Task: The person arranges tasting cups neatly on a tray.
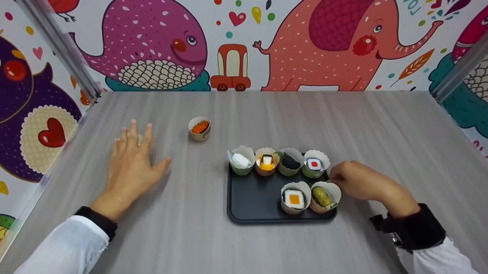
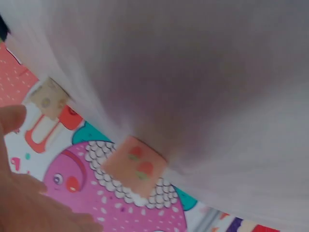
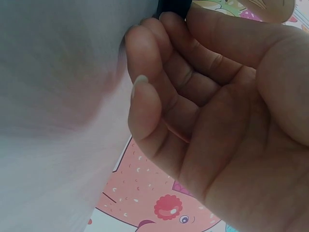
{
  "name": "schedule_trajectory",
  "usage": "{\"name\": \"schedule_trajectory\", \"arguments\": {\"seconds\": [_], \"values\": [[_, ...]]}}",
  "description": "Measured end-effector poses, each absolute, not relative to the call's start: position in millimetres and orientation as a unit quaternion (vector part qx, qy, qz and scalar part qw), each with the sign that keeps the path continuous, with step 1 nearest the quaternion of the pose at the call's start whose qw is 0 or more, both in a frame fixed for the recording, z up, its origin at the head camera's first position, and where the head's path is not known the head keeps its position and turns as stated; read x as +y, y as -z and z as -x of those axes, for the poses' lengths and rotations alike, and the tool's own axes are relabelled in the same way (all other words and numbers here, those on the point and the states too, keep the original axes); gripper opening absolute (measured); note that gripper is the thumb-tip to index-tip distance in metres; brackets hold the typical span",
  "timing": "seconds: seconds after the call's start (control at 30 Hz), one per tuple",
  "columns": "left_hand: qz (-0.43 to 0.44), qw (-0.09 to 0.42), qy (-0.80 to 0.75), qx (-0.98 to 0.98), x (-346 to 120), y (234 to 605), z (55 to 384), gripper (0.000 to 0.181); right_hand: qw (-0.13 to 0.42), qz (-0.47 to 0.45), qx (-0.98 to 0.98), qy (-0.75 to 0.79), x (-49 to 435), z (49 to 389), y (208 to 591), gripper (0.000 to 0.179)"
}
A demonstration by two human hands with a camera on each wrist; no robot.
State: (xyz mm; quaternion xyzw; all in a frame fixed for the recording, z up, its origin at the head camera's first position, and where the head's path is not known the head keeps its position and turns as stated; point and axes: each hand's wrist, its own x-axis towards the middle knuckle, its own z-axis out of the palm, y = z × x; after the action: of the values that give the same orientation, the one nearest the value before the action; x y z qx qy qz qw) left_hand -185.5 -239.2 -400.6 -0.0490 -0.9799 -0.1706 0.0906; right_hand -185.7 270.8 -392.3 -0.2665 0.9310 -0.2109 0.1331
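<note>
In the head view, my left hand (image 1: 133, 167) is spread with straight fingers over the left part of the table. It mostly hides a paper cup (image 1: 140, 138); the left wrist view shows a pink cup with printed strawberries (image 2: 135, 166) apart from the fingers. My right hand (image 1: 361, 181) pinches the right edge of a black tray (image 1: 252, 201) between thumb and curled fingers. In the right wrist view only a dark bit of the tray (image 3: 175, 7) shows at the fingertips. Back-row paper cups hold white (image 1: 240, 160), yellow (image 1: 267, 162) and dark pieces of toy sushi.
At the front right of the tray stand cups with a square roll (image 1: 294, 199) and a green piece (image 1: 321, 197). A cup of orange roe (image 1: 200, 128) stands on the grey table (image 1: 183, 244) behind the tray. Printed panels (image 1: 240, 27) wall the back and sides.
</note>
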Motion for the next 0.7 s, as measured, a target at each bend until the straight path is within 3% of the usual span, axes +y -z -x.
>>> {"name": "schedule_trajectory", "arguments": {"seconds": [0.4, 0.7], "values": [[-0.04, 0.037, 0.259, -0.964, -273.2, 395.1, 212.2, 0.134, 0.133, 0.267, 0.932, 0.206, 267.8, 186.0, 392.3, 0.026], [-0.095, -0.02, 0.354, -0.93, -286.6, 397.9, 227.0, 0.132, 0.131, 0.266, 0.934, 0.201, 269.7, 186.1, 392.7, 0.024]]}}
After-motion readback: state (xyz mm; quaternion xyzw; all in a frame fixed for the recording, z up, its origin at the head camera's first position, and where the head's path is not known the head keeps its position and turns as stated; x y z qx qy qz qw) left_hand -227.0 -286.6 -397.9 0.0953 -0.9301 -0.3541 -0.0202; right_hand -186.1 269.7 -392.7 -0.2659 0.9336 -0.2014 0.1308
